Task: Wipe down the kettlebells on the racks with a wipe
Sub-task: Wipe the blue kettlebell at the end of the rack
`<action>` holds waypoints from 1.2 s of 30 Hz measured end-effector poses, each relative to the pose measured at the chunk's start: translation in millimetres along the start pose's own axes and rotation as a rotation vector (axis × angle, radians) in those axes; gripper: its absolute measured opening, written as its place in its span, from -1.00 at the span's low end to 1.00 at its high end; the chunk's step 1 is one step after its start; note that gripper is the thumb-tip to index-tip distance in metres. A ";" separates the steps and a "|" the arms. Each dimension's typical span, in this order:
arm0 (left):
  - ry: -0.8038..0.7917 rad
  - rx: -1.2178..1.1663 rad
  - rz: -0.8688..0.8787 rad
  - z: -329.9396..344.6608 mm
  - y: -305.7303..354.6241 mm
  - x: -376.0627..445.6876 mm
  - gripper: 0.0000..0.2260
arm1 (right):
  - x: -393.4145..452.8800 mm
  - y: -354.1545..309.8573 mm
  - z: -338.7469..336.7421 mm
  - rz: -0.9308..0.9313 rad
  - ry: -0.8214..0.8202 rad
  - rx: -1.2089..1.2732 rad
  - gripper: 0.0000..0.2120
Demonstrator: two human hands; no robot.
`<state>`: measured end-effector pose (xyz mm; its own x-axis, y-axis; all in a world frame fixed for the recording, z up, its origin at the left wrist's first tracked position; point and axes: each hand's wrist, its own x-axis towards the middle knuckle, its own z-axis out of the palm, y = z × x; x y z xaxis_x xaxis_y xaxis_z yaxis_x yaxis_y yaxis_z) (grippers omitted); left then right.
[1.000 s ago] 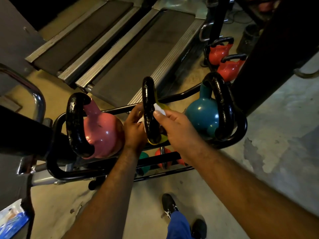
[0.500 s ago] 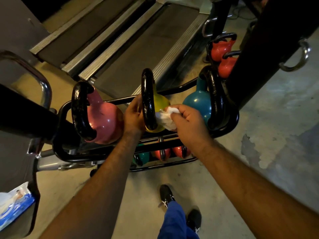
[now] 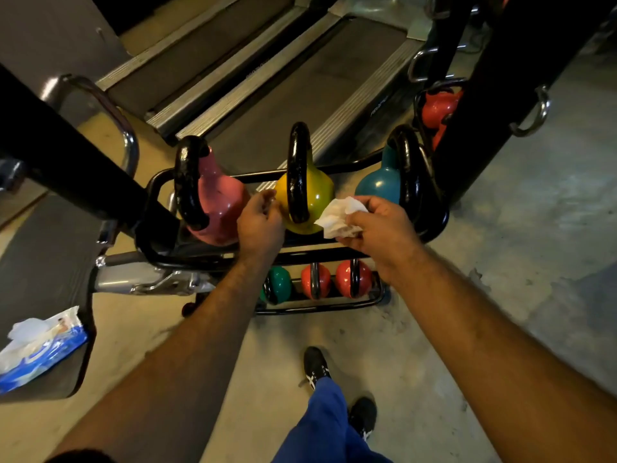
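Your right hand (image 3: 384,228) has come off the yellow kettlebell (image 3: 315,198) since half a second ago, drawing the wipe (image 3: 340,217) back to the bell's right side, and your left hand (image 3: 260,223) has slipped from the handle to the bell's left flank. Now your right fingers pinch the crumpled white wipe, which touches or nearly touches the yellow bell's lower right. Your left hand sits between the pink kettlebell (image 3: 217,202) and the yellow one, fingers loosely curled against the yellow side; you hold nothing in it. The yellow bell stands mid-rack (image 3: 334,255) on the top tier, the blue kettlebell (image 3: 380,185) at the right end. A green bell (image 3: 278,284) and two red bells (image 3: 334,280) sit on the lower tier. The wipe pack (image 3: 40,345) lies on a dark surface at lower left.
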<state>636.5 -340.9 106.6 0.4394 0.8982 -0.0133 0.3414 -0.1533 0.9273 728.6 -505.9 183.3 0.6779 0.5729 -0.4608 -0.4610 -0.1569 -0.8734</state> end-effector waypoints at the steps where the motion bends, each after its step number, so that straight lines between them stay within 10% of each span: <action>1: 0.022 0.028 -0.001 -3.3 3.4 -10.4 -0.81 | -5.1 0.7 -1.2 0.023 -0.003 0.021 -0.76; 14: -0.120 0.237 -0.093 -2.2 45.6 -84.5 -0.84 | -54.9 -19.0 -40.8 0.038 0.104 0.207 -0.74; 36: -0.406 0.012 -0.031 105.8 88.9 -19.5 -0.78 | -1.9 -50.5 -79.1 -0.745 0.463 -0.725 -0.77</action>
<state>746.2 -415.7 149.7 0.7203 0.6671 -0.1900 0.3683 -0.1357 0.9197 795.9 -562.7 215.8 0.8600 0.3901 0.3289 0.4833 -0.4160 -0.7703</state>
